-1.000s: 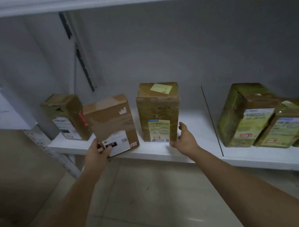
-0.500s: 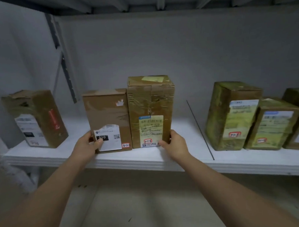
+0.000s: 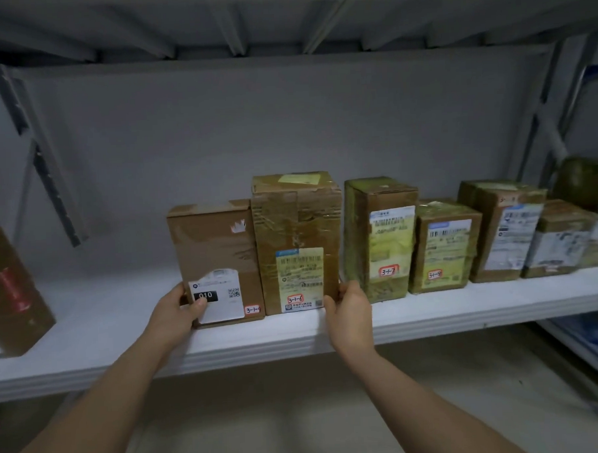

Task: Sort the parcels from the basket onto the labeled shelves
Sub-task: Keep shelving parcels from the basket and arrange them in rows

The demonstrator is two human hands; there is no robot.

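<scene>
L hand point(image 3: 178, 312) gripped the 010 parcel point(image 3: 217, 260) at its lower-left edge, thumb on label, R hand point(image 3: 349, 308) braced the 3-1-6 parcel point(image 3: 296, 243) upright on shelf point(image 3: 100, 334), prob. to close the gap w/o tipping.

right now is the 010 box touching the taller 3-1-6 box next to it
Touching. The head view shows the 010 box standing flush against the 3-1-6 box, no shelf visible between them.

A plain grey wall point(image 3: 253, 142) stood behind the white shelf point(image 3: 227, 352). Grey metal uprights point(image 3: 45, 175) framed both sides, ribbed steel point(image 3: 234, 34) ran overhead, and pale floor point(image 3: 264, 416) lay below in dim light.
</scene>
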